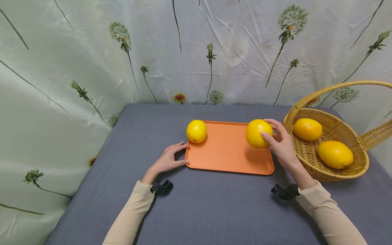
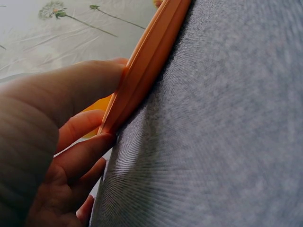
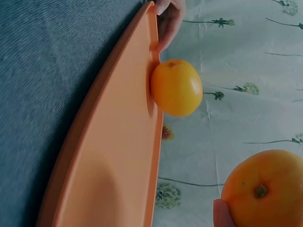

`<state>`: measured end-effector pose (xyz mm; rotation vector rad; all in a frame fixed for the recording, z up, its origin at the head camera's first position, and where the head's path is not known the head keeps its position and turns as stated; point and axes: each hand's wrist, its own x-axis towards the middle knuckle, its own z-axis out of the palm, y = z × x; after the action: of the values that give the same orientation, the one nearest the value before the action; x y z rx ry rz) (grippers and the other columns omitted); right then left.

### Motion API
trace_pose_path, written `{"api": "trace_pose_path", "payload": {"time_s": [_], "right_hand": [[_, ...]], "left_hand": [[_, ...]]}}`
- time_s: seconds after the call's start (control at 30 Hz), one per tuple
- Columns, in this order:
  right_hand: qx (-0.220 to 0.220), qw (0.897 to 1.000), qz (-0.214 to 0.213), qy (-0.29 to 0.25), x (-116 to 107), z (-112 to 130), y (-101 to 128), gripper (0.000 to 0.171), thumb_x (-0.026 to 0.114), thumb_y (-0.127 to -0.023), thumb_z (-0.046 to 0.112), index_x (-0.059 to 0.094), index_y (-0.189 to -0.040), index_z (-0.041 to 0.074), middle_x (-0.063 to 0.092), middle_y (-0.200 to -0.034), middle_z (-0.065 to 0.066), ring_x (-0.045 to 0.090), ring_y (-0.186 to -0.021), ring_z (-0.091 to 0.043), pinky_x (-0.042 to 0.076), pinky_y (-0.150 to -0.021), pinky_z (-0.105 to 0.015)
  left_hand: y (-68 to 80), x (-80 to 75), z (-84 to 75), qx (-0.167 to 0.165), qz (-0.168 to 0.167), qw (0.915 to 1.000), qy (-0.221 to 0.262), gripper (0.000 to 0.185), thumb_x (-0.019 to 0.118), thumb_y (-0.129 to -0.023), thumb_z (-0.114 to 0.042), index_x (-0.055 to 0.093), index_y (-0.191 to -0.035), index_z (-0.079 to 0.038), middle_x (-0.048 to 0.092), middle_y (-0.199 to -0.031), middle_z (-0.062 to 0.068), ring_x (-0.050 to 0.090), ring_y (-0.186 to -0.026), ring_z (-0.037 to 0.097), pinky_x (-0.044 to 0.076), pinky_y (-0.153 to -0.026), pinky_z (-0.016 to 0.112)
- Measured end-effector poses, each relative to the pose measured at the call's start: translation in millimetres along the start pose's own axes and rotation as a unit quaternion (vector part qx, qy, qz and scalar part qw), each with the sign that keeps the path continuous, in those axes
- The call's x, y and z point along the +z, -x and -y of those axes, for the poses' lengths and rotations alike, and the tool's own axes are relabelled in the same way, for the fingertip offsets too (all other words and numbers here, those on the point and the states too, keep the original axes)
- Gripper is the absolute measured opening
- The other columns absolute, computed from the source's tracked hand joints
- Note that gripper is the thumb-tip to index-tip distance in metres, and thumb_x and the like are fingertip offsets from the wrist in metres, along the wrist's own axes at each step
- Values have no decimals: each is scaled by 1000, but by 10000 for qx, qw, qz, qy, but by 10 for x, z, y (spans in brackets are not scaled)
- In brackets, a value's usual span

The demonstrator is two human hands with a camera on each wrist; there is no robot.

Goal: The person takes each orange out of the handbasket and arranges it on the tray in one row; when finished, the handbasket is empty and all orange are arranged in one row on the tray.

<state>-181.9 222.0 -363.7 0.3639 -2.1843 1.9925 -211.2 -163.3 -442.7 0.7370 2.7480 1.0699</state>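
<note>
My right hand [image 1: 283, 144] holds an orange [image 1: 256, 133] between thumb and fingers, raised over the right end of the orange tray [image 1: 226, 149]. Its shadow falls on the tray, and the right wrist view shows its green stem end. At the tray's far left corner sits another orange [image 1: 196, 131], against the rim. My left hand [image 1: 168, 158] lies at the tray's left end, thumb and fingers spread, with fingertips touching the rim. In the left wrist view the thumb [image 2: 90, 80] presses the tray's outer side near a corner.
To the right stands a wicker basket [image 1: 321, 175] with a tall arched handle, holding two oranges [image 1: 307, 129]. The grey cloth-covered table [image 1: 214, 207] extends around the tray. A curtain [image 1: 183, 68] printed with dandelions hangs behind and at the left.
</note>
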Motion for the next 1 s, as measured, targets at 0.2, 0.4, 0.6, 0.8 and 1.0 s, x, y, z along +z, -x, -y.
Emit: {"api": "trace_pose_path", "payload": {"time_s": [0.2, 0.4, 0.6, 0.8, 1.0], "right_hand": [[360, 9992, 96, 111, 112, -29, -88, 42, 54, -95, 15, 44, -135, 19, 44, -115, 8, 58, -93, -1, 56, -66, -19], [581, 9971, 115, 483, 211, -73, -162, 44, 54, -95, 21, 42, -137, 18, 45, -114, 10, 57, -93, -1, 56, -65, -22], [822, 9946, 199, 599, 305, -124, -241, 48, 54, -95, 27, 38, -139, 16, 43, -116, 7, 53, -100, -8, 57, -67, -24], [1061, 9932, 303, 364, 411, -163, -313, 51, 55, -94, 29, 38, -140, 15, 42, -119, 2, 52, -101, -16, 58, -68, -28], [1372, 9894, 440, 198, 496, -225, -390, 53, 53, -95, 32, 35, -142, 17, 41, -123, -3, 51, -109, -23, 58, -76, -37]], "left_hand": [[2, 3, 13, 12, -10, 10000, -8, 62, 73, -80, -31, 51, -135, -13, 44, -146, 14, 32, -141, 34, 19, -115, 57], [4, 8, 8, 39, -14, 10000, -49, 62, 73, -80, -31, 51, -135, -12, 44, -145, 15, 33, -140, 35, 20, -114, 57], [0, 2, 6, 85, -21, 9999, -52, 62, 73, -80, -31, 51, -135, -12, 43, -146, 15, 34, -140, 35, 20, -114, 58], [-4, -1, 6, 110, -32, 9999, -70, 61, 72, -80, -30, 51, -135, -12, 43, -146, 16, 34, -139, 36, 21, -113, 59], [-15, 3, 12, 102, -22, 9999, -44, 62, 73, -80, -30, 51, -136, -12, 43, -146, 16, 33, -140, 36, 20, -113, 59]]}}
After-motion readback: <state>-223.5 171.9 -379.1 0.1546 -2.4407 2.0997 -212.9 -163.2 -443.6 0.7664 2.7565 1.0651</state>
